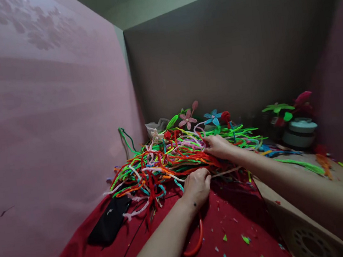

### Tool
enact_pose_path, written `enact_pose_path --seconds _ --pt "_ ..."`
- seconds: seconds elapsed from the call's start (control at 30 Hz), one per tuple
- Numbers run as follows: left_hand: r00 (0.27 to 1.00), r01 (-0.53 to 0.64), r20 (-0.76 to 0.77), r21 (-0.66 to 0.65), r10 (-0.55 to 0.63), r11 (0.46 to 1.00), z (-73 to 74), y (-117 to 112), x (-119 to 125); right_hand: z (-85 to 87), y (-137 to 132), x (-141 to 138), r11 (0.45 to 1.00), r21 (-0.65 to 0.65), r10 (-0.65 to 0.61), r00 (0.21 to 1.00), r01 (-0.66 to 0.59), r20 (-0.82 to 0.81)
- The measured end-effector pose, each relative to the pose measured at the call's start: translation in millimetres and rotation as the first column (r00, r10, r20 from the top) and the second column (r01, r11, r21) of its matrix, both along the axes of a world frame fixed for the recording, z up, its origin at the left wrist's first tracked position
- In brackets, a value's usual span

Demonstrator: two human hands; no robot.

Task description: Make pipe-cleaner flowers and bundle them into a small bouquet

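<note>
A large heap of fuzzy pipe cleaners (163, 159) in red, green, orange, pink and white lies across a red cloth (224, 239). My right hand (220, 146) reaches into the heap's right part, its fingers closed on pipe cleaners there. Nearer to me, my left hand (196, 187) is curled at the heap's front edge, and its fingertips are hidden from view. A pale stem runs rightward from beside its fingers. Below the left wrist a curved red loop (200, 240) shows, like a tool handle; the rest of it is hidden.
A black phone (109, 221) lies on the cloth at left. Behind the heap stand pipe-cleaner flowers, one pink (187, 119) and one blue (213, 117). At right are a light round container (300, 132) and green pipe cleaners (303, 166). Small fuzzy scraps dot the cloth. Pink walls (62, 117) flank the space.
</note>
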State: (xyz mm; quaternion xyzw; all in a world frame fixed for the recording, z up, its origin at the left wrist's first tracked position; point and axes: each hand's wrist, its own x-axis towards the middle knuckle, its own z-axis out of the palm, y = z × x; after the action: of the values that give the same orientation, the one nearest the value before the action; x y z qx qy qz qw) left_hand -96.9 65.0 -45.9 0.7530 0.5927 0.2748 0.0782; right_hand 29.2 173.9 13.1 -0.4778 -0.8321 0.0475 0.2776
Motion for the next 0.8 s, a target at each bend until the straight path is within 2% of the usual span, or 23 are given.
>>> enact_pose_path --seconds 0.1,0.2,0.3,0.47,0.53,0.63,0.8 --pt "0.999 -0.001 -0.035 0.001 0.001 1.000 0.1 0.0 0.0 -9.5 -7.4 -8.4 0.999 0.029 0.041 0.999 -0.041 0.002" --pt "0.998 -0.004 -0.059 0.000 0.004 1.000 -0.3 0.1 0.0 -12.5 -7.2 -9.4 0.999 0.022 0.029 0.999 -0.028 -0.037" --pt "0.997 -0.009 -0.075 0.004 0.009 1.000 -1.0 0.6 -0.2 -12.6 -4.9 -10.2 1.000 0.001 0.025 0.995 -0.025 -0.100" --pt "0.995 -0.017 -0.095 0.014 0.018 1.000 -2.4 1.5 0.5 -14.2 -7.7 -14.9 0.994 -0.047 0.086 0.963 -0.101 -0.255" --pt "0.995 -0.014 -0.101 0.016 0.015 1.000 -2.9 1.4 1.0 -14.7 -6.7 -15.0 0.992 -0.095 0.048 0.939 -0.085 -0.341" --pt "0.994 -0.001 -0.106 0.014 0.002 1.000 -3.2 1.1 1.2 -14.4 1.2 -14.0 0.978 -0.207 -0.077 0.883 -0.023 -0.462" --pt "0.994 0.012 -0.110 0.008 -0.011 1.000 -2.5 0.7 1.1 -13.1 17.7 -18.5 0.906 -0.423 -0.270 0.813 0.032 -0.516"
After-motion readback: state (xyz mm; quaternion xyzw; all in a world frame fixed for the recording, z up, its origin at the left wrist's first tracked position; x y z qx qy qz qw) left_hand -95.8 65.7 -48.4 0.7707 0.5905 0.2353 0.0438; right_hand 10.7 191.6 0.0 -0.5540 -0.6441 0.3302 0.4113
